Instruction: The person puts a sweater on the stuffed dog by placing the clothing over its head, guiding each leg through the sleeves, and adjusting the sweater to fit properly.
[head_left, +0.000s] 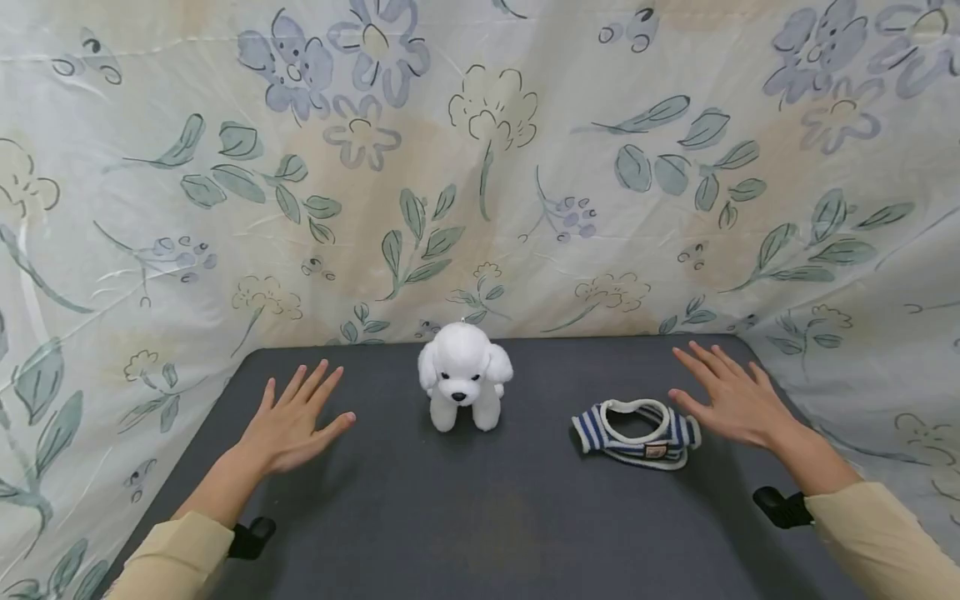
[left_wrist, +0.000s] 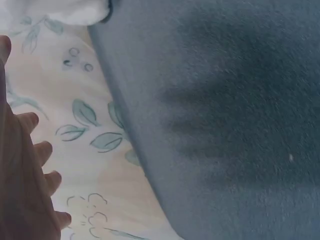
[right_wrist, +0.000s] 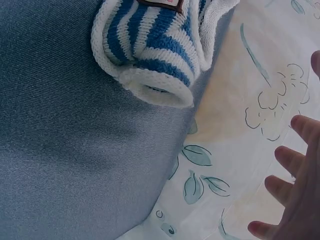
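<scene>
Plush dog [head_left: 461,371], white, black-nosed, upright at your 12 o'clock on table [head_left: 465,517]; striped garment [head_left: 630,448] at 1 o'clock. Left hand [head_left: 288,429], right hand [head_left: 735,404]: fingers spread, grasping nothing. Dog's face: head view only; knit stitches clear: right wrist.

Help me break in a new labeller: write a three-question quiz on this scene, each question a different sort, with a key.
1. Multiple choice. Which hand is nearer the striped knit garment: A, the left; B, the right; C, both equally?
2. True or false. The white toy dog is upright on the dark tabletop.
3. Short answer. What does the left hand hold?

Key
1. B, the right hand.
2. True.
3. Nothing; its fingers are spread.
</scene>
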